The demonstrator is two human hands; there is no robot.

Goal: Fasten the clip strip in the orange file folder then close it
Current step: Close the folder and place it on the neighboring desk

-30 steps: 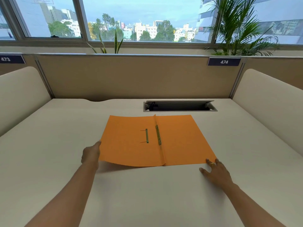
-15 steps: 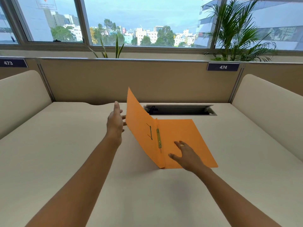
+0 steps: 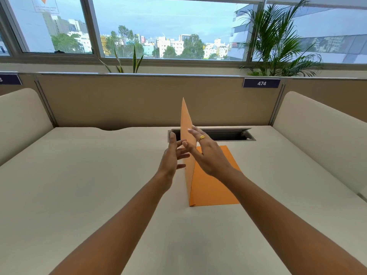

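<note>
The orange file folder (image 3: 210, 187) lies on the beige desk (image 3: 95, 175), its right half flat. Its left cover (image 3: 185, 120) stands almost upright along the spine, seen nearly edge-on. My left hand (image 3: 171, 157) is on the cover's left side with fingers spread and fingertips against it. My right hand (image 3: 208, 155), with a gold ring, is on the cover's right side above the flat half, fingers apart and touching the cover. The clip strip is hidden behind the cover and my right hand.
A dark cable slot (image 3: 228, 134) is cut into the desk just behind the folder. A tan partition (image 3: 139, 100) with a label 474 (image 3: 261, 83) closes the back. Padded side panels (image 3: 317, 132) flank the desk.
The left cover has swung up from flat to nearly vertical, pushed by my left hand. My right hand left the folder's near right corner and rose to meet the cover.
</note>
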